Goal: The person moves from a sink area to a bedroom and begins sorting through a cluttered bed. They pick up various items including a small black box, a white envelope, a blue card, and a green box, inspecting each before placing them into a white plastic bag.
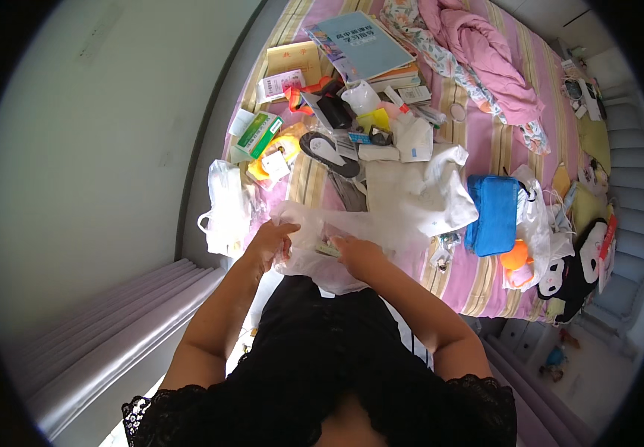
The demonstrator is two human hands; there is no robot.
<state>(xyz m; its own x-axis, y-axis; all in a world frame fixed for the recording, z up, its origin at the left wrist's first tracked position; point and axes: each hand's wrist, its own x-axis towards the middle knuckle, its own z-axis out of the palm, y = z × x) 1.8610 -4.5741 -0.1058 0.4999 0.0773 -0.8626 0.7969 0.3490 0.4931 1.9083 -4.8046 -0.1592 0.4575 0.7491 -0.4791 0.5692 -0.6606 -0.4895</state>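
At the bed's near edge a thin translucent plastic bag (318, 272) lies spread between my hands. Its left side is gripped by my left hand (271, 243), the fingers curled into the film. My right hand (361, 257) reaches in from the right, fingers bent together at a small pale-green flat item (327, 249) inside the bag. What that item is, I cannot make out. Just left of my left hand stands a stuffed white plastic bag (226, 208). Beyond my right hand a white cloth-like sheet or bag (419, 190) is laid out.
Across the striped bedspread (478, 276) lie a grey insole (329, 154), a green-and-white box (260, 134), books (359, 46) and a black case (335, 112). To the right are a blue zip case (492, 216), an orange toy (516, 255) and a panda plush (579, 268). Pink bedding (486, 59) is heaped behind.
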